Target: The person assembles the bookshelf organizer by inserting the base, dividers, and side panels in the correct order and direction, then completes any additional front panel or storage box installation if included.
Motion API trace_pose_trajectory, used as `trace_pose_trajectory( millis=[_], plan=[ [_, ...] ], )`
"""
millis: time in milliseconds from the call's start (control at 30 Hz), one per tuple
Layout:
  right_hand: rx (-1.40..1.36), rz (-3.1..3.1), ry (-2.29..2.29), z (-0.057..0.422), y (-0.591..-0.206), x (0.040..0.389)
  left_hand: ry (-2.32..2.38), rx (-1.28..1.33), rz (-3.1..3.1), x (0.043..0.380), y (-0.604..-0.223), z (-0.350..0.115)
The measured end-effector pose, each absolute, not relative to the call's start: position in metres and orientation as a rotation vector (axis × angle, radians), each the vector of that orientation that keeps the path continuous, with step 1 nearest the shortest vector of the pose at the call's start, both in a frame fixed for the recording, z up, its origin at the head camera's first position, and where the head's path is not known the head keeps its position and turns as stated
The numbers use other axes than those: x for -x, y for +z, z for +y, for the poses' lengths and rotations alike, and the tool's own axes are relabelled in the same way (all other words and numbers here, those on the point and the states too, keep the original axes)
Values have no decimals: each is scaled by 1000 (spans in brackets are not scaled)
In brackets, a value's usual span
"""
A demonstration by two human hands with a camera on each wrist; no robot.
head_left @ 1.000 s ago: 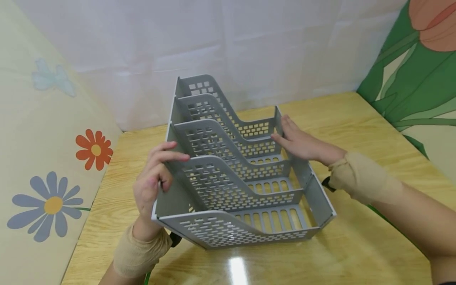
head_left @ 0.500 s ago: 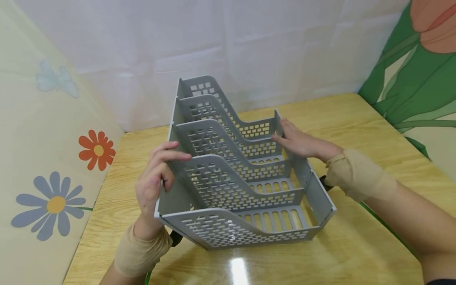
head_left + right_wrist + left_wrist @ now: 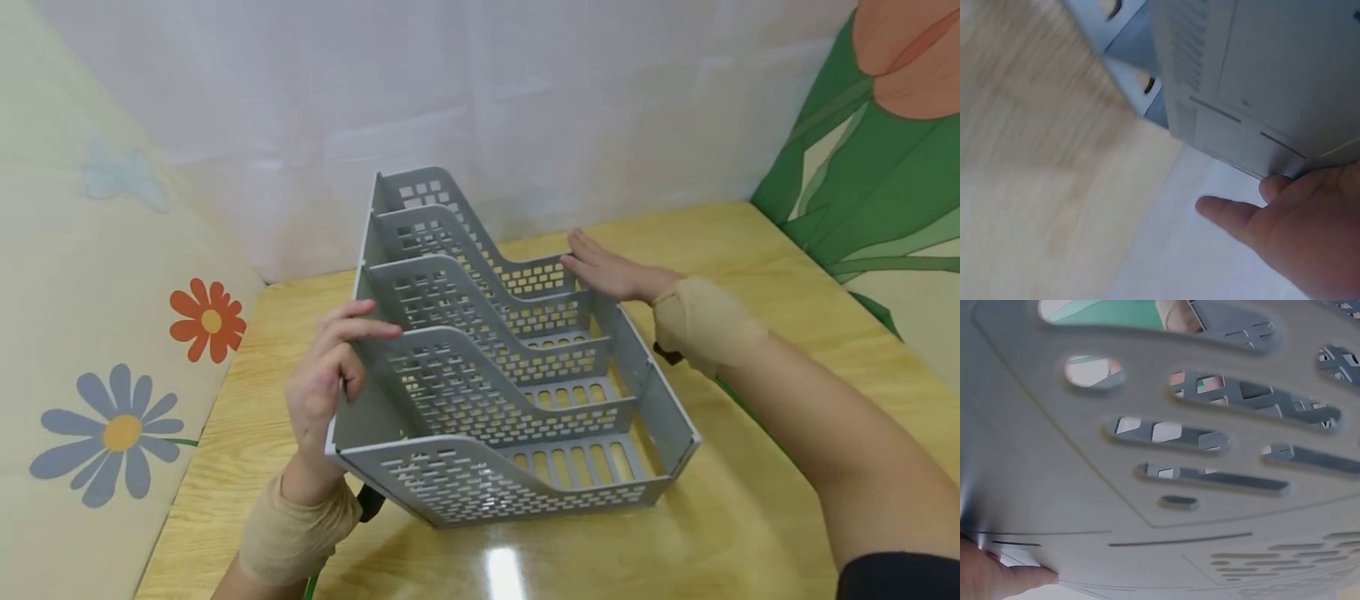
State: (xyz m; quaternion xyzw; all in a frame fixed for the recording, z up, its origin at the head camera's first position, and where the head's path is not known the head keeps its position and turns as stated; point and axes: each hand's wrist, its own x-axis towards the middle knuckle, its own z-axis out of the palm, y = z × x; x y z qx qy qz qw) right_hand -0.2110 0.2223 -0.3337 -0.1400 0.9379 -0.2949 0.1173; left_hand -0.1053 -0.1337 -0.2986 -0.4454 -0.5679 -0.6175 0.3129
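Observation:
A grey plastic file organizer (image 3: pixel 517 407) with several slots sits on the table, tilted up toward its tall left side in the head view. My left hand (image 3: pixel 326 358) grips the tall panel, its index fingertip at the top of a perforated divider. In the left wrist view the thumb (image 3: pixel 1025 580) lies along the outer face below the slotted openings. My right hand (image 3: pixel 609 268) touches the far end of the low panel with straight fingers. The right wrist view shows this hand (image 3: pixel 1316 228) against the panel's outside, at its edge.
The wood-grain table (image 3: pixel 750 467) extends on both sides of the organizer. A white sheet (image 3: pixel 600 108) hangs behind it. Flower-printed walls stand left, with an orange flower (image 3: pixel 212 321), and right, with large green leaves (image 3: pixel 847 175).
My right hand has slid away from me and slightly left along the low panel to its far corner. My left hand keeps its hold; the organizer has barely moved.

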Motion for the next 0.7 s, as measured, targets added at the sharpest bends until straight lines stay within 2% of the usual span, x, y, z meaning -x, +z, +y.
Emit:
trace_pose_trajectory(
  millis=[433, 567, 700],
  plan=[
    [323, 2740, -1124, 231, -365, 206, -1632, 1188, -1512, 104, -300, -128],
    [257, 2863, -1097, 228, -359, 198, -1628, 1184, -1508, 105, -298, -128],
    [194, 2813, -1042, 217, -341, 172, -1626, 1182, -1503, 105, -298, -129]
  ],
)
